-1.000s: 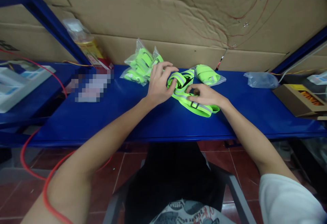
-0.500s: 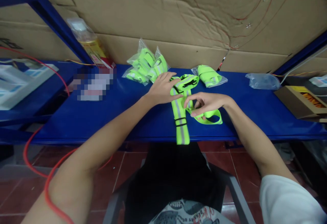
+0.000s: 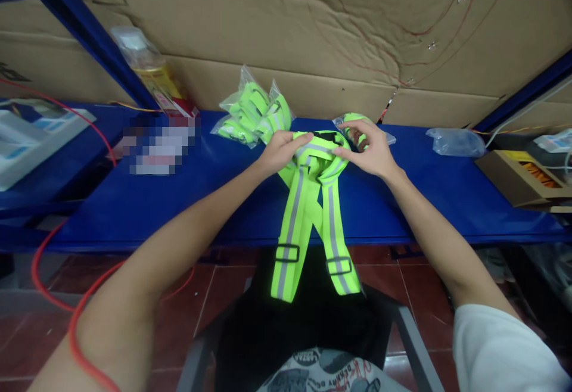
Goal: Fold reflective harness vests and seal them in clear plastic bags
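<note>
A neon yellow-green reflective vest (image 3: 292,219), made of straps with grey stripes and black buckles, lies bunched at the table's front. Two of its straps hang over the edge, each with a black slider. My left hand (image 3: 281,152) is closed on the left side of its upper band. On the right side of that band, the thumb of my right hand (image 3: 369,146) presses the strap; its other fingers are curled above. Behind the right hand, a bagged bundle of the same straps (image 3: 353,119) is partly hidden.
Several bagged green bundles (image 3: 257,112) lie at the back. A bottle (image 3: 154,76) stands on the left by a blurred patch. To the right are a clear plastic bag (image 3: 456,142) and an open cardboard box (image 3: 522,177). A red hose (image 3: 75,332) loops past my left arm.
Both hands have taken hold of the upper band. The straps have been spread, and two now hang over the table edge where one did. My right hand has moved up and away from me.
</note>
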Demonstrator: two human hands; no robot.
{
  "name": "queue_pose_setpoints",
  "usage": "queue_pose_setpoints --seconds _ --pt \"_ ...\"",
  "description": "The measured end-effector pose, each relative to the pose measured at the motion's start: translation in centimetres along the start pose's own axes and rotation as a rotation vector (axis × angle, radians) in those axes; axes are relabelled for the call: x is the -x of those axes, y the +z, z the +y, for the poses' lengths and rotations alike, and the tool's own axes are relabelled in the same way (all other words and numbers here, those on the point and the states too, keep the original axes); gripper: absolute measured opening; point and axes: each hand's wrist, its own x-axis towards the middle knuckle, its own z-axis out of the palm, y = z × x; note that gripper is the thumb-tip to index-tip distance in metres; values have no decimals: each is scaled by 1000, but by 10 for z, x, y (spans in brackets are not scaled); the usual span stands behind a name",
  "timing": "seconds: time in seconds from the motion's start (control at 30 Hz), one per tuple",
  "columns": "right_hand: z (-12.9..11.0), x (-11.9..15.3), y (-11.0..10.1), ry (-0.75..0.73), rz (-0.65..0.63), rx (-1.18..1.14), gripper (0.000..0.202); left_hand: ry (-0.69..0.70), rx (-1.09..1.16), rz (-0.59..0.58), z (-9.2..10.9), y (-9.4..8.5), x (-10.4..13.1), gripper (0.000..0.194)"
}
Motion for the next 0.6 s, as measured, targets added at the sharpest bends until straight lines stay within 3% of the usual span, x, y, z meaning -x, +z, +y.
queue_pose_setpoints --seconds 0.1,0.17,0.27,0.4,0.5,0.6 --pt "-2 1 3 7 -159 -81 78 -215 114 -74 -2 1 -2 59" --pt "-3 2 6 48 -288 -159 76 -227 31 -82 -4 0 -2 59" --pt "-1 2 9 104 -394 -237 73 17 -307 15 -7 -3 0 45" --pt "7 1 9 182 -390 -284 75 403 -596 184 -4 -7 3 40" --pt "12 0 10 254 -382 -286 74 657 -718 67 4 -8 8 36" --pt "14 1 11 316 -398 -253 68 698 -837 -174 9 -8 10 59"
